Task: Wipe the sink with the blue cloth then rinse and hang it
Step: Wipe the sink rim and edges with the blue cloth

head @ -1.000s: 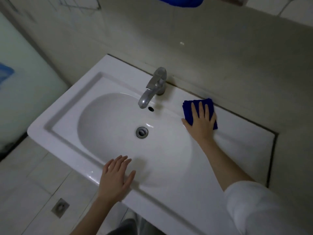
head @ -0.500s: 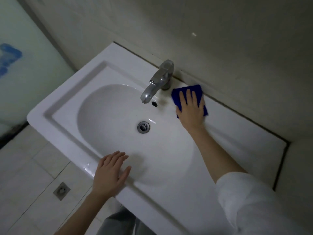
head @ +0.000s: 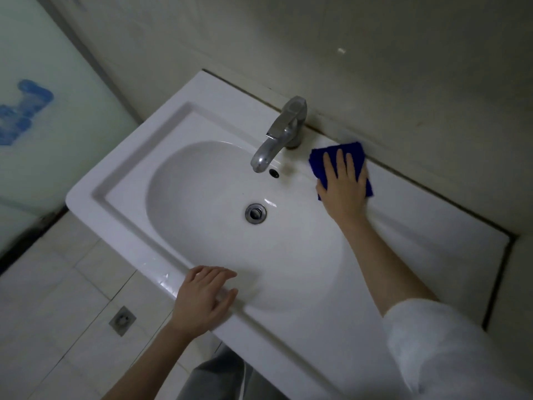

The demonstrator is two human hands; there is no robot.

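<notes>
A white ceramic sink (head: 150,180) fills the middle of the view, with an oval basin and a metal drain (head: 255,213). A folded blue cloth (head: 320,161) lies on the back ledge, just right of the chrome tap (head: 281,134) and close to the wall. My right hand (head: 343,186) presses flat on the cloth with fingers spread. My left hand (head: 206,298) rests palm down on the sink's front rim, fingers apart, holding nothing.
A beige wall runs right behind the sink's back edge. A frosted glass panel (head: 43,111) with blue marks stands at the left. Pale floor tiles with a small square floor drain (head: 122,320) lie below the sink's front edge.
My right hand has slid the cloth along the back ledge from further right towards the tap. My left hand has stayed on the front rim. The view has tilted downward.
</notes>
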